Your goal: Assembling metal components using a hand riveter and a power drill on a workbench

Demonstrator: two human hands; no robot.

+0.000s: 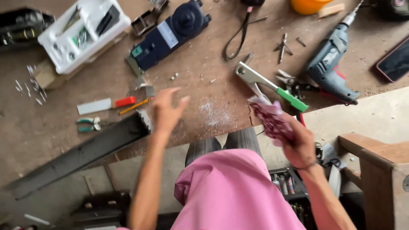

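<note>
Workbench: brown wooden top (204,85), dusty, strewn with tools and a patch of pale shavings near the front edge.
Left hand: the left hand (167,111) hovers above the bench edge, fingers spread and loosely curled, holding nothing; it is blurred.
Right hand: the right hand (298,142) is closed around a crumpled cloth (270,117), fingers wrapped over its lower end, just off the bench corner.
Cloth: dark red with pale marks, bunched, its loose end sticking up toward the bench. It looks soft, light and limp, likely easy to grip anywhere, best gathered in a fist as it is now; no risk of breaking, though loose ends could snag on sharp tools.
Near the left hand: a long dark metal bar (85,153) hangs over the bench edge just beside the wrist; a pencil (134,106), a red-handled scraper (106,104) and small pliers (88,124) lie close by.
Near the right hand: a rivet tool with a green handle (272,87) lies just above the cloth; a grey-green power drill (332,64) sits further right.
Far side: a white parts tray (83,32) and a dark blue door closer (168,36).
Below: pink clothing (230,191) fills the lower middle.
</note>
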